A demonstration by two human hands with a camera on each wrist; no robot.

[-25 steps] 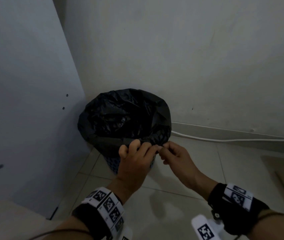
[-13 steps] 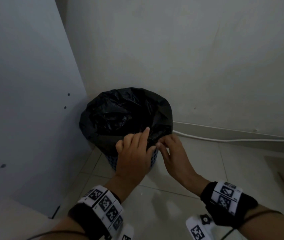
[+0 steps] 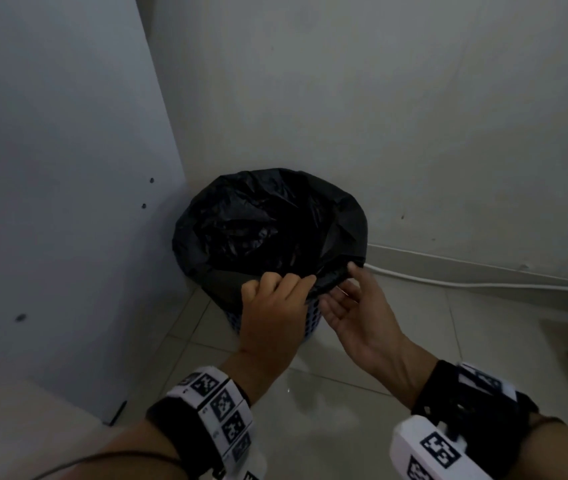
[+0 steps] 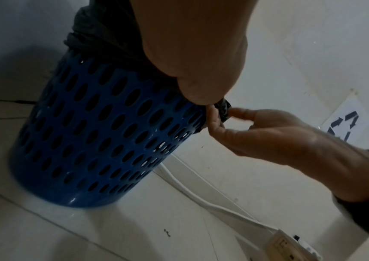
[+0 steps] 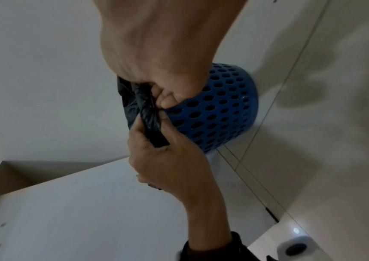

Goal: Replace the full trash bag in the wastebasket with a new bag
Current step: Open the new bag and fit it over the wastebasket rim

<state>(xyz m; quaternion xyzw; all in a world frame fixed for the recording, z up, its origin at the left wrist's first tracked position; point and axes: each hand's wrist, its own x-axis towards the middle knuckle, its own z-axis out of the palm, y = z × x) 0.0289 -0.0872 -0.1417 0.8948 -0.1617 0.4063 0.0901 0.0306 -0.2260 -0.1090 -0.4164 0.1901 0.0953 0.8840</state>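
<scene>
A black trash bag (image 3: pixel 268 230) lines a blue perforated wastebasket (image 4: pixel 94 134) that stands in the corner, and the bag's edge is folded over the rim. At the near rim my left hand (image 3: pixel 286 282) has its fingers curled and pinches a twisted strip of the bag's edge (image 5: pixel 154 127). My right hand (image 3: pixel 341 289) sits just to the right, palm turned up. Its thumb and fingers close round the same bunched edge (image 4: pixel 223 111). What is inside the bag is too dark to make out.
A white panel (image 3: pixel 68 202) stands close on the left of the basket and the wall is right behind it. A white cable (image 3: pixel 449 278) runs along the baseboard to a power strip (image 4: pixel 290 247). Tiled floor (image 3: pixel 310 410) lies in front of the basket.
My right hand has rolled palm-up and shifted a little right under the bag's rolled edge. My left hand has stayed at the near rim, fingers curled again.
</scene>
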